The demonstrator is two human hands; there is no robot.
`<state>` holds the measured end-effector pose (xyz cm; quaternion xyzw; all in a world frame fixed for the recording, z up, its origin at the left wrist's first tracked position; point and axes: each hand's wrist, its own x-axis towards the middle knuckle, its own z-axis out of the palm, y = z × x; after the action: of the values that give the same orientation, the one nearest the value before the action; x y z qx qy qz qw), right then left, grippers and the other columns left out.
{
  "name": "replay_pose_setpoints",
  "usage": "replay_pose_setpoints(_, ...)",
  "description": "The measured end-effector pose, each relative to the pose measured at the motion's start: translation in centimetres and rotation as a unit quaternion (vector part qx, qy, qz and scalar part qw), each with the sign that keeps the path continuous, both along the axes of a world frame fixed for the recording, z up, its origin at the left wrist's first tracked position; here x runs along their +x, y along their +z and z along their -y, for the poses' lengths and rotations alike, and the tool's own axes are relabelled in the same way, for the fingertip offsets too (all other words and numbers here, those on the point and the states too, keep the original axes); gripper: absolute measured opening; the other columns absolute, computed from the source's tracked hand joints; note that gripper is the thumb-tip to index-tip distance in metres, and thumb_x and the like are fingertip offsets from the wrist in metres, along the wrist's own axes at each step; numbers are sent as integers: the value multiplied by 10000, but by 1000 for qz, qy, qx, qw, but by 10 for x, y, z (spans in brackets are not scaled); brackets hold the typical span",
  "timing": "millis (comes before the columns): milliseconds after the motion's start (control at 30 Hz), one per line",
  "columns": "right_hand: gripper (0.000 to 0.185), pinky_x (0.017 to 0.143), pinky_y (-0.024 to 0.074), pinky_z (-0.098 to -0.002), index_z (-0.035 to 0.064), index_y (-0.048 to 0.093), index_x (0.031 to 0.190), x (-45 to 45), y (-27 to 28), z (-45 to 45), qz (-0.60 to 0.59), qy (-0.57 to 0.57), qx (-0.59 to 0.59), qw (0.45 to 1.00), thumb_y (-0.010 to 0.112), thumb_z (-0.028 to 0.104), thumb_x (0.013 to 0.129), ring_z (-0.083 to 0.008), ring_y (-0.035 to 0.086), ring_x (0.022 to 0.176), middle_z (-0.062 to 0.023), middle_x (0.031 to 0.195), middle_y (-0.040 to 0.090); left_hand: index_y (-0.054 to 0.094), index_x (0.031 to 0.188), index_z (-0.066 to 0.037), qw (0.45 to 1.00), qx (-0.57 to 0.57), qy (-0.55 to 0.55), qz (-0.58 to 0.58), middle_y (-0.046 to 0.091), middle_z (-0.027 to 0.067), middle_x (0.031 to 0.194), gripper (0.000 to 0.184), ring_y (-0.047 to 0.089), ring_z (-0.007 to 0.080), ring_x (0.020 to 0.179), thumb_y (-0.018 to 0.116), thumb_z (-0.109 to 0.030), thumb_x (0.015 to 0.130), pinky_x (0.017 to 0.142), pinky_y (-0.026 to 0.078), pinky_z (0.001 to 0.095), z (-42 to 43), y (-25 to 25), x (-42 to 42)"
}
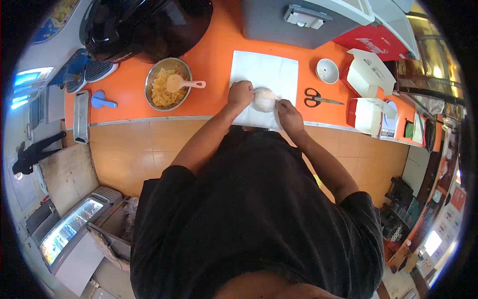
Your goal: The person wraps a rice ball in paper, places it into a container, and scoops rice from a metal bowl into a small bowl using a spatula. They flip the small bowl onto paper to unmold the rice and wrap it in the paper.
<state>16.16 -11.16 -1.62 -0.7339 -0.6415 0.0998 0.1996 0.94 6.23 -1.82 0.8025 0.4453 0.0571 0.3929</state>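
Head view, from above: an orange counter [214, 55] runs across in front of the person, whose black shirt [254, 199] fills the lower middle. At the counter's back stand a grey box [269, 27] with a pale latch and, farther left, a glossy black appliance [144, 30]. A white sheet [264, 65] lies between them, reaching the front edge. To its right, two open red-and-white cartons [368, 74] sit close together; to its left, a metal bowl [172, 63] holds yellow food [164, 97], with a pale paddle [175, 83] resting on top. Dark-handled scissors [326, 100] lie just right of the sheet, and a small white bowl [326, 63] stands behind them. On the sheet's front half is a pale round bundle [265, 99], its contents too unclear to tell. The left hand [241, 93] and right hand [290, 117] pinch its opposite edges, fingertips together. Far left lies a blue paddle [98, 97].
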Motion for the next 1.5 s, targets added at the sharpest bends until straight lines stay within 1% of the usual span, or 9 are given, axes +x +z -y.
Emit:
replay_pose_setpoints(233, 297, 1007, 377, -459, 14, 640, 1116, -12, 3, 7, 95, 4, -17, 995, 592, 81, 831, -307, 515, 1183, -102, 1128, 628, 667, 750, -32, 993, 91, 63, 29, 658, 186, 811, 91, 645, 363, 770, 591, -78, 770, 718, 515, 449, 30, -2, -2)
replay_pose_setpoints(367, 478, 1125, 263, -464, -72, 440, 1320, -16, -5, 23, 160, 77, -83, 981, 487, 186, 921, -341, 373, 1349, -213, 1366, 477, 651, 780, -7, 994, 110, 20, 17, 663, 180, 894, 114, 643, 361, 813, 563, -79, 790, 739, 522, 445, 38, -8, -9)
replay_pose_setpoints(433, 514, 1160, 210, -463, -91, 383, 1359, -20, -6, 26, 183, 82, -99, 975, 455, 209, 948, -345, 320, 1390, -246, 1420, 416, 628, 1146, 1, 988, 150, -43, 4, 663, 216, 956, 361, 641, 379, 882, 568, -67, 796, 811, 526, 426, 42, -8, -13)
replay_pose_setpoints(500, 549, 1183, 151, -467, -78, 312, 1407, -20, -6, 28, 157, 82, -117, 977, 381, 269, 987, -350, 263, 1416, -260, 1465, 341, 500, 1274, -7, 992, 107, -54, -28, 631, 233, 998, 497, 624, 388, 927, 581, -92, 792, 816, 525, 436, 51, 4, -14)
replay_pose_setpoints(633, 565, 1182, 148, -475, -79, 306, 1410, -22, -3, 29, 152, 76, -132, 977, 362, 297, 992, -343, 244, 1426, -247, 1481, 322, 162, 1506, -53, 986, 111, -113, -52, 522, 296, 1153, 921, 581, 430, 1010, 675, -140, 746, 831, 528, 450, 68, 33, -8)
replay_pose_setpoints(833, 589, 1135, 217, -491, -44, 292, 1434, -31, 15, 31, 144, 44, -133, 980, 388, 325, 985, -297, 288, 1408, -187, 1503, 322, 328, 1417, -38, 963, 61, -180, -192, 459, 264, 1199, 913, 574, 480, 996, 802, -196, 652, 830, 541, 463, 47, 45, 28)
replay_pose_setpoints(1133, 614, 1123, 261, -480, -61, 266, 1436, -46, 17, 16, -56, -26, -53, 997, 478, 262, 959, -363, 366, 1349, -254, 1454, 362, 476, 1240, -83, 968, 83, -226, -71, 526, 156, 1169, 711, 619, 374, 979, 816, -236, 635, 814, 536, 460, 24, 34, 13)
replay_pose_setpoints(1300, 724, 1075, 361, -399, -115, 263, 1419, -61, -11, -11, -444, -220, 35, 868, 603, 269, 908, -351, 418, 1314, -296, 1404, 400, 473, 1224, -84, 976, 42, -213, -9, 533, 151, 1171, 682, 611, 373, 994, 798, -255, 649, 816, 527, 465, 13, 39, 1)
replay_pose_setpoints(1500, 730, 977, 455, -365, -101, 377, 1370, -53, 23, -56, -459, -316, -104, 823, 699, 232, 805, -304, 568, 1155, -263, 1265, 550, 457, 1229, -95, 976, 19, -218, 11, 517, 145, 1205, 685, 591, 358, 1051, 795, -284, 664, 830, 525, 456, 7, 36, -11)
